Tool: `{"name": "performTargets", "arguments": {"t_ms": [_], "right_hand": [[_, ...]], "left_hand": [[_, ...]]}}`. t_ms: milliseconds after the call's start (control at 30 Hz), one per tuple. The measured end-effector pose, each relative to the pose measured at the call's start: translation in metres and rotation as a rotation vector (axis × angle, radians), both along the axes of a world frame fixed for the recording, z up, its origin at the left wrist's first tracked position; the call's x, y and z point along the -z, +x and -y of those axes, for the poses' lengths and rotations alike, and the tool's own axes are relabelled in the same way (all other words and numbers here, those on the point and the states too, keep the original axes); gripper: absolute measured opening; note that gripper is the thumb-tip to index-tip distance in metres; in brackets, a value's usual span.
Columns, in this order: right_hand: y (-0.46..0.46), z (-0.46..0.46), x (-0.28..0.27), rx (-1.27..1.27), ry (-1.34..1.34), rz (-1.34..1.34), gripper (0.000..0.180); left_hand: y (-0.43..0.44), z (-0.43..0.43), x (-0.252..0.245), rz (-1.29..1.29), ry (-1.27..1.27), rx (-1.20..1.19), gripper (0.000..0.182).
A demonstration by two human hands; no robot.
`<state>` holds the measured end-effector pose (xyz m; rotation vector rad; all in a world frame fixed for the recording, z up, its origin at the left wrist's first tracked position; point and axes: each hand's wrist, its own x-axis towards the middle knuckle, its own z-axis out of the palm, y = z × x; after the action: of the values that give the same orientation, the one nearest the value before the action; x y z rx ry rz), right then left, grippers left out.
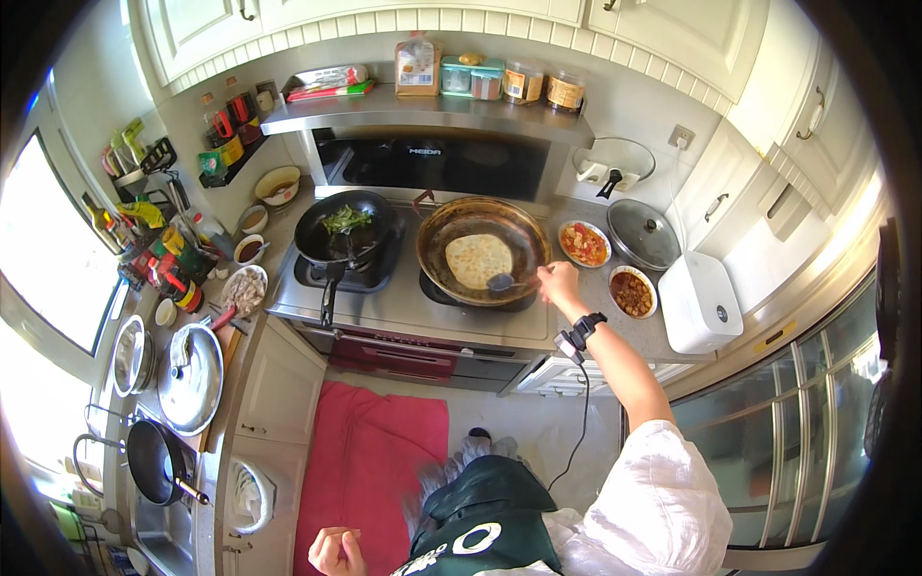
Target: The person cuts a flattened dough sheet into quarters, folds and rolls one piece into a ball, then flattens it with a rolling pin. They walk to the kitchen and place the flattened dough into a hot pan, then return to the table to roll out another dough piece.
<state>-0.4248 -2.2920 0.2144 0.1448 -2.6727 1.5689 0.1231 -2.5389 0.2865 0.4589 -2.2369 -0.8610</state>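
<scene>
My right hand [558,281] grips the handle of a dark-headed spatula [499,282] over the right side of a large, worn round pan [431,253]. The spatula's head rests at the lower right edge of a round flatbread [477,258], pale with light brown spots, that lies flat in the pan. Low in the view, my left hand [337,551] hangs in front of my body with its fingers curled, and nothing shows in it. Left of the pan, a black wok [317,245] on the other burner holds green vegetables [347,219] and a utensil.
Bowls of tomato and egg [583,243] and brown diced food [632,291] stand right of the stove, near a glass lid [643,234]. A plate of pale meat [245,289] and sauce bowls line the left counter. From my right wristband [585,330] hangs a cable [582,425].
</scene>
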Motion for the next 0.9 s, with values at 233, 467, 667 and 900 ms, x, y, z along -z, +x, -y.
{"name": "performTargets", "arguments": {"t_ms": [233, 467, 667, 900], "right_hand": [[-0.011, 0.036, 0.005, -0.073, -0.077, 0.031, 0.031], [-0.057, 0.047, 0.003, 0.001, -0.036, -0.098, 0.038], [-0.094, 0.061, 0.02, -0.135, 0.015, -0.134, 0.038], [-0.114, 0.064, -0.024, -0.211, -0.064, -0.039, 0.038]], "left_hand": [[0.027, -0.018, 0.007, 0.028, -0.005, -0.2, 0.017], [-0.013, -0.03, 0.012, 0.014, -0.011, -0.164, 0.014], [-0.06, -0.049, 0.013, 0.009, 0.03, -0.176, 0.014], [-0.092, -0.061, 0.013, 0.038, 0.005, -0.216, 0.013]]}}
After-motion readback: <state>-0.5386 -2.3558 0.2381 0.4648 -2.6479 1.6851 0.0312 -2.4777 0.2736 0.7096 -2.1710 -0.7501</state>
